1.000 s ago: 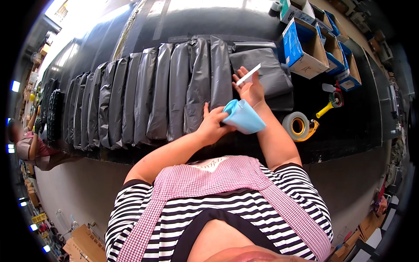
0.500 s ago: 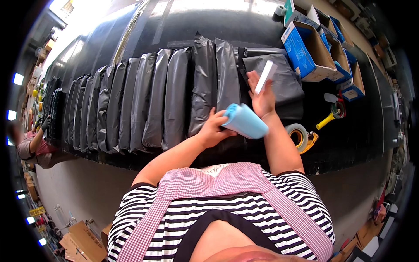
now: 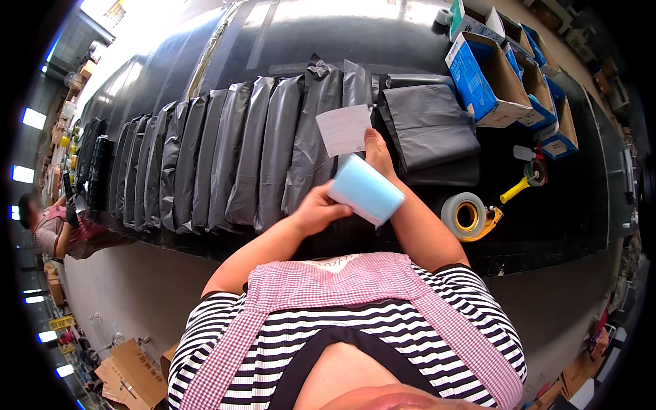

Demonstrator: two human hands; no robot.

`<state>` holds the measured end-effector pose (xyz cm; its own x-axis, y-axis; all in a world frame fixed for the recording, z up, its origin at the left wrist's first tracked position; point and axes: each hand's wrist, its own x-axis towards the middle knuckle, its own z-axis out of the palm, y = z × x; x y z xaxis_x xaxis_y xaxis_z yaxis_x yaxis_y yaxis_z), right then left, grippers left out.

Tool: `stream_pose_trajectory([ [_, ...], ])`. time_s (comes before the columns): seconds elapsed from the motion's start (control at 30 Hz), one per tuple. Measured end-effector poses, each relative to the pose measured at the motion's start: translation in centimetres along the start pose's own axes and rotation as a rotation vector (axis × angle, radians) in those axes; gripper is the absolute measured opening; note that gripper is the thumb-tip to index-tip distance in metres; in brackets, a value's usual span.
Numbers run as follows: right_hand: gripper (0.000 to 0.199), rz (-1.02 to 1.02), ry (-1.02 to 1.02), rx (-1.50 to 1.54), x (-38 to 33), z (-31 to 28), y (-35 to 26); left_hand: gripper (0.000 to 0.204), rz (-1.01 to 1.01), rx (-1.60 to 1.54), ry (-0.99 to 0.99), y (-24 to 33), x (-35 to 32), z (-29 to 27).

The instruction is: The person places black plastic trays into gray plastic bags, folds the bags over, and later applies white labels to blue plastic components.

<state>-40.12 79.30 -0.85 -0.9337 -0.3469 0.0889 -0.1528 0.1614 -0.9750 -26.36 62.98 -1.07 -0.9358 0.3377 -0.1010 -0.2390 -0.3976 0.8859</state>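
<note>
My left hand is closed on a light-blue, smooth-faced stack of sheets with a pale lower edge, tilted in front of my chest. Just beyond it, my right hand pinches a white printed paper slip by its right-hand edge; the thumb shows and the other fingers are mostly hidden. The slip hangs over a wrapped black plastic package, one of a long row standing side by side on the black table. To the right of the right hand lies a pile of flat black plastic bags.
Blue open cardboard boxes stand at the far right. Nearer are a tape roll on a yellow dispenser and a yellow-handled tool. At the far left a person in dark gloves works at the same table.
My right hand has moved left and turned, so the white slip now shows its printed face above the packages. The blue stack has tilted and shifted slightly left in my left hand.
</note>
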Motion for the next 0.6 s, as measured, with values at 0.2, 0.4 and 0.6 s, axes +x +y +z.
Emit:
stream_pose_trajectory([
  [0.2, 0.070, 0.544, 0.089, 0.492, -1.8, -3.3, -4.5, 0.043, -0.070, -0.342, -0.161, -2.7, 4.8, 1.6],
  [0.4, 0.068, 0.576, 0.215, 0.716, -4.0, -2.8, -4.5, 0.047, -0.178, -0.209, -0.132, -1.3, 3.0, 1.7],
  [0.6, 0.061, 0.305, 0.153, 0.642, -4.1, -2.4, -2.0, 0.041, 0.026, 0.902, -0.060, 8.2, -0.2, -3.2],
])
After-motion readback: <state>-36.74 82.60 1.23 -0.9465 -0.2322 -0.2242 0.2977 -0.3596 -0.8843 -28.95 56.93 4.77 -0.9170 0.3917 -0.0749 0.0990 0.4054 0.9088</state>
